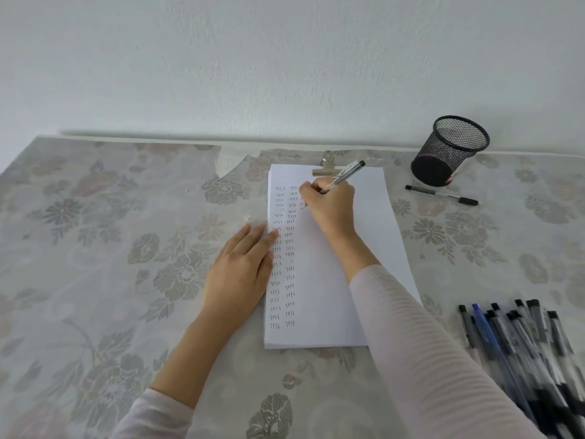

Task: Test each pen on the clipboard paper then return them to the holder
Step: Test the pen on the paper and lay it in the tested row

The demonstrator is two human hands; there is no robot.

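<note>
The right hand (329,204) curls round a clear pen (343,176), its tip hidden under the fingers near the top of the paper (364,248). Just beyond the knuckles sits the metal clip (327,167). The left hand (240,267) lies flat, fingers straight, on the sheet's left edge. Right of the writing hand lies a capped pen (441,194), with the black mesh holder (449,150) behind it. A pile of pens (522,343) lies nearer the person.

pen pile (519,340) blurred, cropped, pen (344,175) tip hidden
</note>
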